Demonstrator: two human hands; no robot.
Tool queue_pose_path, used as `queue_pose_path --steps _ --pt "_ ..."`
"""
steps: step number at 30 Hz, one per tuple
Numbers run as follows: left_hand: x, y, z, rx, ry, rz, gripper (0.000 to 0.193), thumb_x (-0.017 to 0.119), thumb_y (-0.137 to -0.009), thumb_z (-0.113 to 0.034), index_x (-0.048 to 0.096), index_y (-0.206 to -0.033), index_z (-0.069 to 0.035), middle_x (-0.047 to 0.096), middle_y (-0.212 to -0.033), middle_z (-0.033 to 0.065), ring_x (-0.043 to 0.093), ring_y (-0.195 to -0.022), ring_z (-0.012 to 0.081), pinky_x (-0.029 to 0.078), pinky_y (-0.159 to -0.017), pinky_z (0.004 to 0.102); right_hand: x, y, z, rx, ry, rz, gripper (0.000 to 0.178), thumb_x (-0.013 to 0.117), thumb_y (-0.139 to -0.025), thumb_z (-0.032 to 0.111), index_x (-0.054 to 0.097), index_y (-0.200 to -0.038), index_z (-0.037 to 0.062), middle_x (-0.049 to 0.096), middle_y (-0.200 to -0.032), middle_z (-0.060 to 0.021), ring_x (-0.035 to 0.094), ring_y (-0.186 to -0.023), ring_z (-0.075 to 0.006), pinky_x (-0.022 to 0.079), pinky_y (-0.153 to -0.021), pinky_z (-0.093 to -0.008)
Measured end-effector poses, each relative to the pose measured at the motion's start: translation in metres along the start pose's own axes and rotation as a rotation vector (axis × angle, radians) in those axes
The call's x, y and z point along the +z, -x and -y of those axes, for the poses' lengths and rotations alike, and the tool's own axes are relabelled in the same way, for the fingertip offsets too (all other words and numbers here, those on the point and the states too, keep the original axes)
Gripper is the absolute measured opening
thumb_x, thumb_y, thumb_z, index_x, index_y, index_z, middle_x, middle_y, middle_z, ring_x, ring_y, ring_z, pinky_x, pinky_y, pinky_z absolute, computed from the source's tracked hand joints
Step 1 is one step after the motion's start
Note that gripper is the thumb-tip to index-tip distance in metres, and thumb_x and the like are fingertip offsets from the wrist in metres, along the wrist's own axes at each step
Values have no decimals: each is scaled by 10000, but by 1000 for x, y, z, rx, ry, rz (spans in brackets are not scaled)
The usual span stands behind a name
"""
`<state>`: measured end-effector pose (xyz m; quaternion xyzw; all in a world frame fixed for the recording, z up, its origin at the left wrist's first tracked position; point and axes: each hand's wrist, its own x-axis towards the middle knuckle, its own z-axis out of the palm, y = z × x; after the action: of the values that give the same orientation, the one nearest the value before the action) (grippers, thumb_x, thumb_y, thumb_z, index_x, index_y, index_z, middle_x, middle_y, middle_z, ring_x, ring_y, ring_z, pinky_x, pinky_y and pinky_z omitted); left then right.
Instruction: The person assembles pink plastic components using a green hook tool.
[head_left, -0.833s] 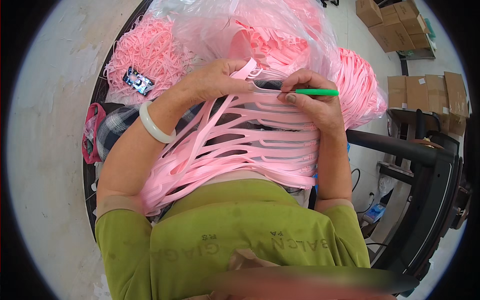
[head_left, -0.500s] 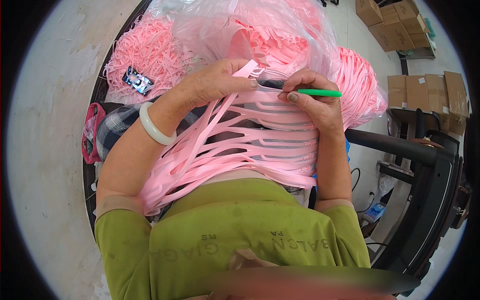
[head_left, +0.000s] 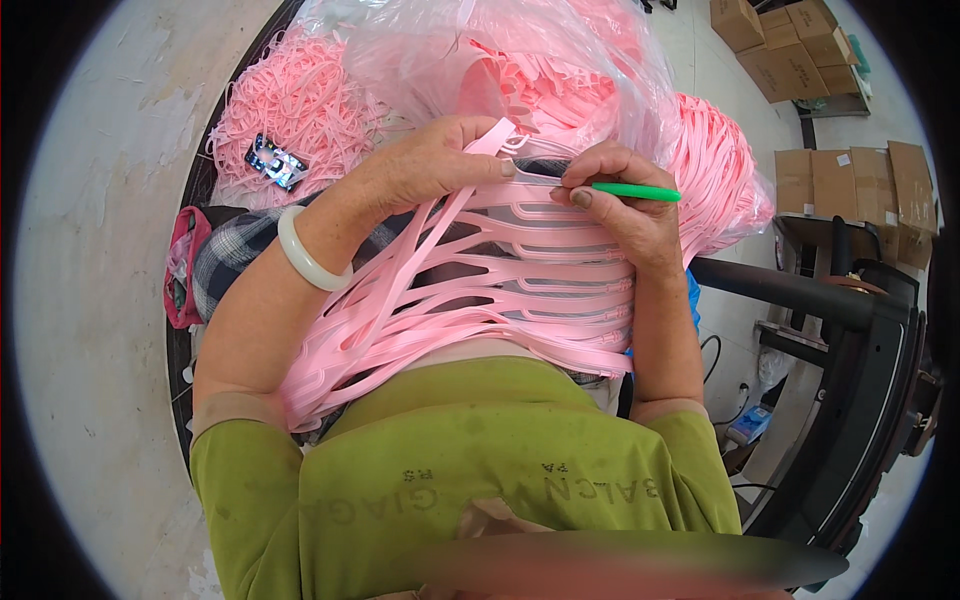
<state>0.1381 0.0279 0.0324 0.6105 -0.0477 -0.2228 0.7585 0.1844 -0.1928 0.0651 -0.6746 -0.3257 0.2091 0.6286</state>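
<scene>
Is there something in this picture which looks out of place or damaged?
A phone, screen lit, lies on the tangled pink strips, an odd spot among loose material. The pale floor at the picture's left also looks patchy, as if worn.

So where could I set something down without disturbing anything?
The pale floor left of the dark curved edge looks open; a smaller patch lies between the clear plastic bag and upper cardboard boxes. Pink straps crowd the plaid cloth.
</scene>
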Motion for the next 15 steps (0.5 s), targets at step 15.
queue_pose_path --steps 15 --pt "14 0 -6 169 52 82 342 610 -830 -151 516 -1128 -12 572 -938 -4 516 -833 55 429 -731 200 -9 2 -2 -408 722 -339 140 571 -662 -77 596 -768 13 590 -737 -107 595 -682 -220 467 -606 -279"
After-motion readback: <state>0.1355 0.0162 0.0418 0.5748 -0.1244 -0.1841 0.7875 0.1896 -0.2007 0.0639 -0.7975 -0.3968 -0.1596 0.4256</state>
